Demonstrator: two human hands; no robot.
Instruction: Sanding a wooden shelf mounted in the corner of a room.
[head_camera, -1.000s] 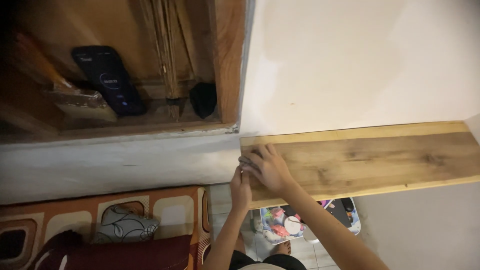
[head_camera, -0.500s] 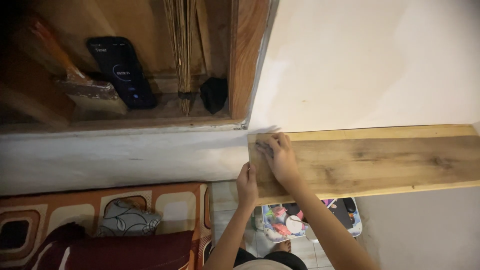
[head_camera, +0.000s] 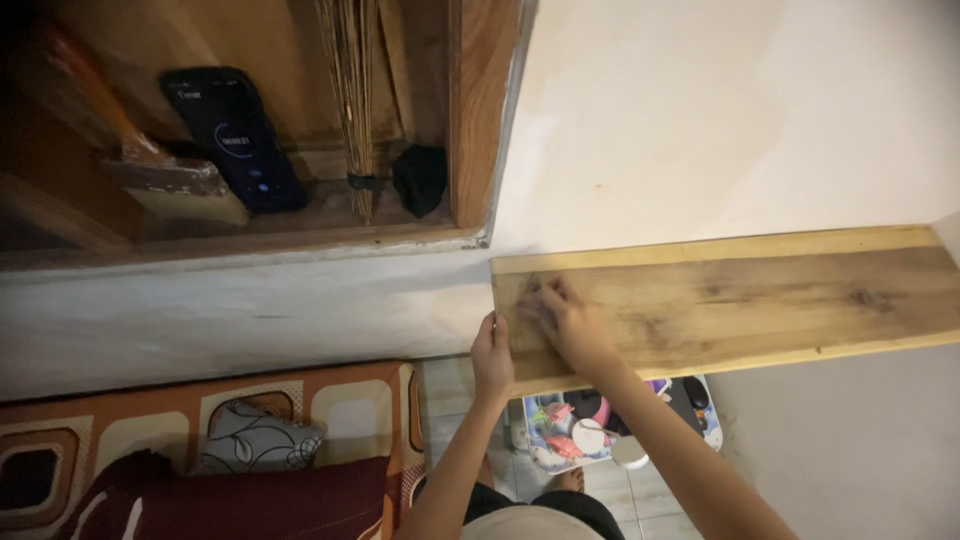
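Wooden plank (head_camera: 740, 300), long, pale brown with lighter edges, lies against the white wall (head_camera: 720, 120), its left end just right of the window recess. Right hand (head_camera: 568, 322) lies flat on the plank's left end, fingers pressed over a small dark pad (head_camera: 532, 292), blurred; cannot tell what kind. Left hand (head_camera: 491, 355) grips the plank's near-left corner, fingers curled closed over the edge.

Far left: wooden window frame (head_camera: 470, 110) set in the wall. On its sill, a dark phone (head_camera: 235, 140) with a lit screen leans upright, a wide paintbrush with an orange handle (head_camera: 140, 165) to its left, a bundle of thin sticks (head_camera: 355, 100) and a small black object (head_camera: 418, 178) to its right.

Near, below the plank: a light tray of small coloured items (head_camera: 590, 430) on the tiled floor. Near left: an orange patterned mat (head_camera: 350, 410), a grey patterned cushion (head_camera: 255, 445), a dark red bolster (head_camera: 250, 505).
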